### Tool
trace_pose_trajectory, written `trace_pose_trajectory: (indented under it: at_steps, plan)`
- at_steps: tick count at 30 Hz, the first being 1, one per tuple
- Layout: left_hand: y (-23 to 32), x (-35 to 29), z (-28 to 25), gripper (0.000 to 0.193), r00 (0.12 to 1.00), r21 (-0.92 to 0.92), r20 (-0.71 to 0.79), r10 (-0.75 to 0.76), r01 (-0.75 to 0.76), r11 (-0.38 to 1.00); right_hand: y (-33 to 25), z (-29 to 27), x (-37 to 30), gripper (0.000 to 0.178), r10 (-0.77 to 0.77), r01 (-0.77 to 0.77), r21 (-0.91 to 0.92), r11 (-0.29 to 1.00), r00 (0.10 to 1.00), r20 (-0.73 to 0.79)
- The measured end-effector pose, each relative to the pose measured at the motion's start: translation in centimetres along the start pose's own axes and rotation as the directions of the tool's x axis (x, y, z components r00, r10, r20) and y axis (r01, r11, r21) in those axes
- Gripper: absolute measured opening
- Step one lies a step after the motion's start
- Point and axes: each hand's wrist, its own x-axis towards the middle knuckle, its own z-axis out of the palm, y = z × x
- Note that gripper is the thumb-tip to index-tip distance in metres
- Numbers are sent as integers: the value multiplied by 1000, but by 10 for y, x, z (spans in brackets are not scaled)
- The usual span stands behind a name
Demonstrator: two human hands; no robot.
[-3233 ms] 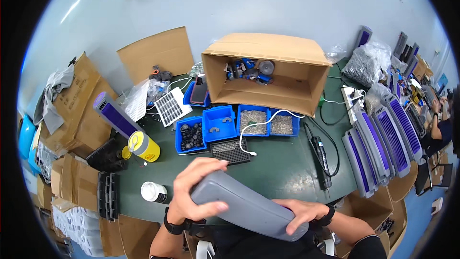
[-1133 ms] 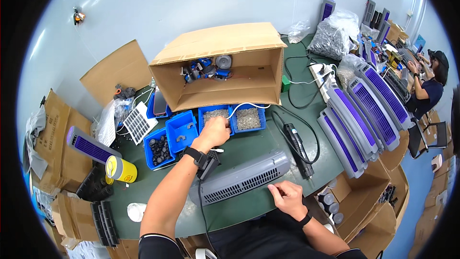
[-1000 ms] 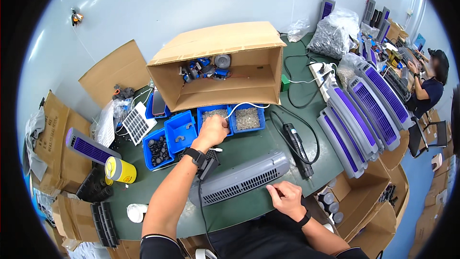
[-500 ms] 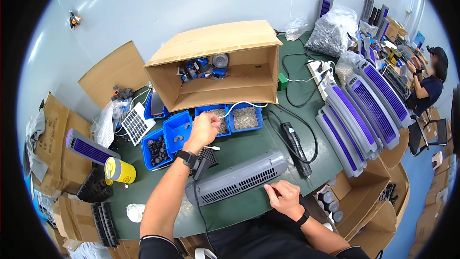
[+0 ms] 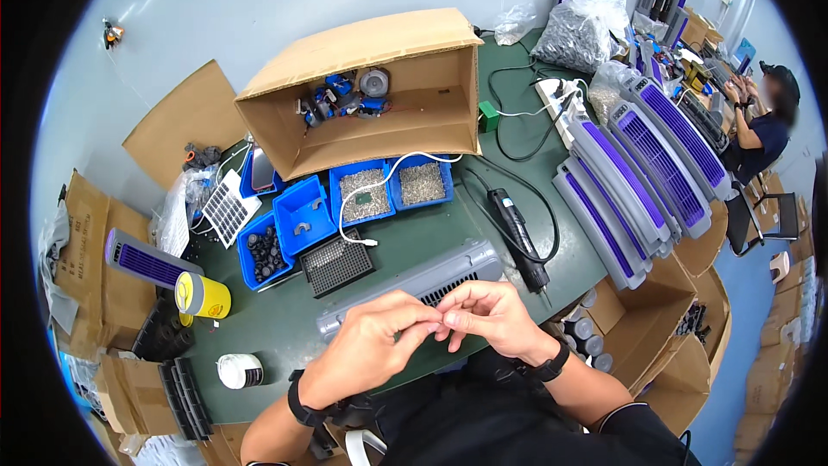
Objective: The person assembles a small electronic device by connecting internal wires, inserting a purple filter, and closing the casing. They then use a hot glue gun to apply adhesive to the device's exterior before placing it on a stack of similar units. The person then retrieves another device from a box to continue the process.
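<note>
My left hand [image 5: 376,338] and my right hand [image 5: 493,318] meet fingertip to fingertip in front of me. Both are pinched closed; whatever small thing lies between the fingers is too small to make out. Below and behind them a long grey slotted housing [image 5: 461,266] lies on the green table, partly covered by my hands. Beyond it stand two blue bins of small metal pieces, the left bin [image 5: 371,216] and the right bin [image 5: 427,202]. A black grid tray [image 5: 338,266] sits in front of the bins. To the right of the housing lies a corded electric screwdriver [image 5: 519,237].
An open cardboard box [image 5: 384,142] with blue parts stands behind the bins. Several grey-purple tower units [image 5: 660,160] lean at the right. A yellow canister [image 5: 203,295] and a white tub [image 5: 239,371] stand at the left. Another person [image 5: 759,129] sits far right.
My left hand has come back from the left bin of metal pieces to meet my right hand over the housing. My right hand has moved left and up. The view has shifted slightly.
</note>
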Motion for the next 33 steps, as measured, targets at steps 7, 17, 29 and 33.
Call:
trace_pose_trajectory:
  at_steps: [7, 17, 29, 33]
  plan:
    - [-11, -10, 18, 17, 995, -252, -46, -91, 76, 965, 13, 0, -8, 16, -91, 92, 75, 993, 996, -21]
    - [-21, -21, 32, 20, 961, -369, 7, -275, 259, 893, 24, 2, -25, 14, 20, -20, -2, 1000, 995, -99]
    - [-43, -37, 60, 17, 918, -617, 67, -392, 347, 706, 28, -6, -35, 6, 105, -111, -60, 992, 990, -92]
    - [-56, -47, 74, 10, 914, -784, 47, -404, 284, 551, 32, -28, -24, 16, -618, 152, -904, 399, 773, -143]
